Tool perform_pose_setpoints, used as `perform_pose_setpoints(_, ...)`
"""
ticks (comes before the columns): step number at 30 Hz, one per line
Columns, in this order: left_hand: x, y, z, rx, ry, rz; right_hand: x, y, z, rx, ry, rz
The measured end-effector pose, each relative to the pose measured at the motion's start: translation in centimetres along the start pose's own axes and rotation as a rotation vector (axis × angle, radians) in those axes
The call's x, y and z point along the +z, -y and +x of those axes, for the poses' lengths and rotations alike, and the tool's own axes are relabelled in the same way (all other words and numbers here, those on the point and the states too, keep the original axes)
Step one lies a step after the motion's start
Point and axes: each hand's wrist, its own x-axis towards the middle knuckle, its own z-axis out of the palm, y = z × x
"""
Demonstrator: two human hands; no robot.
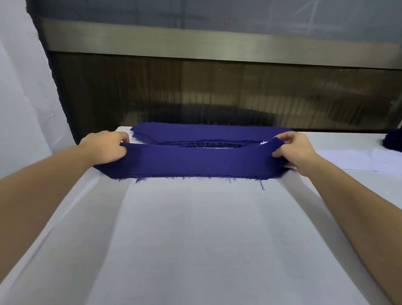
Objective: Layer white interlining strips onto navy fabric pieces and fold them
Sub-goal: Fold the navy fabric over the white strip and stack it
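1. Left hand and right hand each pinch one end of a navy strip, likely to keep it taut for folding.
2. It lies across the table's far edge, its frayed edge nearest.
3. A navy stack sits just behind.

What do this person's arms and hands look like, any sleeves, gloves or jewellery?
Both arms are bare: no sleeves show on the left forearm or the right forearm. The left hand and the right hand wear no gloves. No watch, bracelet or ring is visible, and no tape or markings.
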Motion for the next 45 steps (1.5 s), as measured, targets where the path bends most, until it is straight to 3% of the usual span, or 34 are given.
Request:
perform_pose_setpoints(6,0.3,-0.1,-0.1,0.007,-0.023,0.119,0.2,-0.3,0.1,-0.130,-0.040,-0.239)
perform_pose_setpoints(12,0.9,-1.1,0.3,0.044,-0.168,0.206,0.8,0.4,0.3,-0.397,-0.253,-0.802)
perform_pose_setpoints(21,1.2,-6.8,2.8,0.214,-0.348,0.074,3.4,2.2,3.2,-0.602,-0.038,-1.213)
perform_pose_setpoints(30,0.7,-9.4,4.3,0.294,-0.237,0.066,4.0,2.4,4.4,-0.720,0.106,-1.324)
perform_pose_setpoints(35,0.4,-9.6,4.9,0.318,-0.206,0.089,4.2,1.7,5.2,-0.761,0.010,-1.244)
perform_pose_setpoints(40,0.0,-9.5,5.2,0.366,-0.196,0.164,4.4,1.5,5.6,-0.819,0.082,-1.259)
perform_pose_setpoints(45,-0.5,-9.6,5.2,0.387,-0.205,0.184,4.5,1.0,5.8,-0.860,0.033,-1.229)
